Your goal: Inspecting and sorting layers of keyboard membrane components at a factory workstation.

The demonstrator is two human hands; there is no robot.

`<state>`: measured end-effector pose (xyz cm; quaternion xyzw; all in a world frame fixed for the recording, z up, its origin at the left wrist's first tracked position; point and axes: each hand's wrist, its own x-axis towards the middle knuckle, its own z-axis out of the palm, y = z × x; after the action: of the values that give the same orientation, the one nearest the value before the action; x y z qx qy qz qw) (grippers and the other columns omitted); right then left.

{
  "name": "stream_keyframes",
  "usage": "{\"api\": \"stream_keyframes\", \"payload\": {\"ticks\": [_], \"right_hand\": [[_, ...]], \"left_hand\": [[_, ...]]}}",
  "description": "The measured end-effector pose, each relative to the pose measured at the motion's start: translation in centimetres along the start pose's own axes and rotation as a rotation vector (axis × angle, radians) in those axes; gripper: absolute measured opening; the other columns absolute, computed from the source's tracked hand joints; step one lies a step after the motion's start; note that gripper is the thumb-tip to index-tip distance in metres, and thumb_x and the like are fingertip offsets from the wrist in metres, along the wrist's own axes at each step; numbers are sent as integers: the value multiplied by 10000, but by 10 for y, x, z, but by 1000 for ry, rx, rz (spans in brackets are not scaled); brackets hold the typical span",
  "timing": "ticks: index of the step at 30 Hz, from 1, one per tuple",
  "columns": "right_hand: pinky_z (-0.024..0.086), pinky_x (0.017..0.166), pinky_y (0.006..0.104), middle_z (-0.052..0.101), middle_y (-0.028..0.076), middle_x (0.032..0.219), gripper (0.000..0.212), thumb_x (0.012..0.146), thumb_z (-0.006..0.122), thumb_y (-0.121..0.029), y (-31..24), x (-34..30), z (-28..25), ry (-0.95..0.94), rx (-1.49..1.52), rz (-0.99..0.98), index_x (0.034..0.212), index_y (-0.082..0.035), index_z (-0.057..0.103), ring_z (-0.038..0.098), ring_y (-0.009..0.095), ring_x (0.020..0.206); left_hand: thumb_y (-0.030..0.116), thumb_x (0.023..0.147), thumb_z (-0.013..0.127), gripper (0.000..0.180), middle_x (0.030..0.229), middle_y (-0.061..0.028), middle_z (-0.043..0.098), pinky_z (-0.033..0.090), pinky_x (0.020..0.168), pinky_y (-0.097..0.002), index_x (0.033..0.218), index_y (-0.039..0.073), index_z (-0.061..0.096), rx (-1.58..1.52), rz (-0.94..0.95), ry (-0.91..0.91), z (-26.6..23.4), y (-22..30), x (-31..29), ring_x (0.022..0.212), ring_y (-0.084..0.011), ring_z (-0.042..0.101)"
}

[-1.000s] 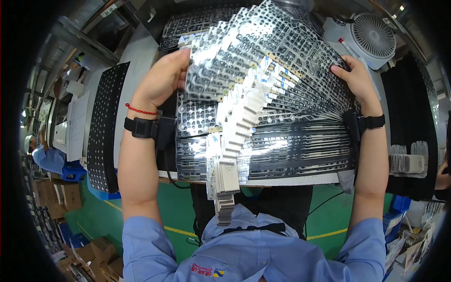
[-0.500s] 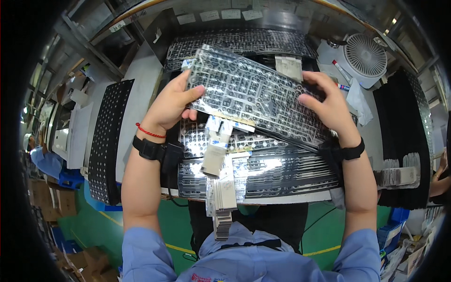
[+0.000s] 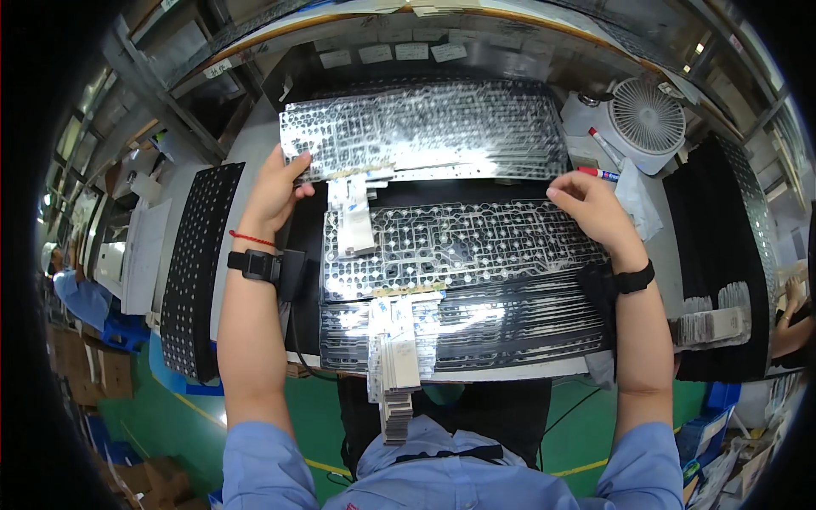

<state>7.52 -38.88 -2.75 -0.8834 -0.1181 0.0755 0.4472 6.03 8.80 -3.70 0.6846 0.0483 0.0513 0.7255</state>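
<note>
A thin stack of clear keyboard membrane sheets [image 3: 408, 127], printed with dark and silvery tracks, tilts over the far part of the bench. My left hand [image 3: 276, 187] is closed on its left end, thumb on top. Pale connector tails [image 3: 357, 229] hang from the stack's near edge. By its near right corner is my right hand [image 3: 591, 208], open, fingers slightly curled and thumb apart; whether a fingertip touches the corner is hard to tell. Below lies a fanned pile of similar membrane sheets [image 3: 459, 251], its tails [image 3: 399, 357] spilling over the bench's front edge.
A white fan [image 3: 648, 115] stands at the far right, near a red-capped marker [image 3: 599, 173] and a crumpled white cloth [image 3: 637, 204]. Black dotted sheets [image 3: 200, 272] lie at the left; a dark stack [image 3: 718, 246] with tails lies right. Another person's arm [image 3: 795, 323] shows at the right edge.
The held stack has moved away from me and to the left, and now lies more level. My right hand has come down from over its right end to beside the near corner.
</note>
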Motion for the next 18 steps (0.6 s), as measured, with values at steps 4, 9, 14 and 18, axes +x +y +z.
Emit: {"api": "stream_keyframes", "payload": {"ticks": [4,9,14,18], "right_hand": [[496,894,300,704,104,1088,378,918,741,-249,5,2,1,-18,-10,12,1190,4,671,638,167,1006],[473,992,377,661,145,1283,573,889,764,-330,9,3,7,203,-56,-145,1360,-54,591,615,281,1171],[450,1049,412,599,166,1361,585,905,750,-320,10,3,5,110,-47,-19,1373,-26,560,555,292,1269],[411,1103,401,580,180,1403,611,922,739,-279,7,5,11,127,75,-120,1419,-4,516,538,290,1318]], "left_hand": [[119,1028,575,256,1072,-19,660,442,498,-152,1271,43,554,-183,3,-37,-6,-2,6,660,-35,559],[108,1022,585,208,1045,-11,650,428,484,-117,1223,55,577,-337,-42,-56,-11,-12,14,640,-32,528],[113,1014,605,195,991,0,632,455,497,-108,1201,63,584,-401,-100,-9,-5,-22,18,642,-42,535],[120,1015,609,185,979,1,628,484,519,-110,1192,74,588,-474,-108,12,-2,-28,25,645,-52,553]]}}
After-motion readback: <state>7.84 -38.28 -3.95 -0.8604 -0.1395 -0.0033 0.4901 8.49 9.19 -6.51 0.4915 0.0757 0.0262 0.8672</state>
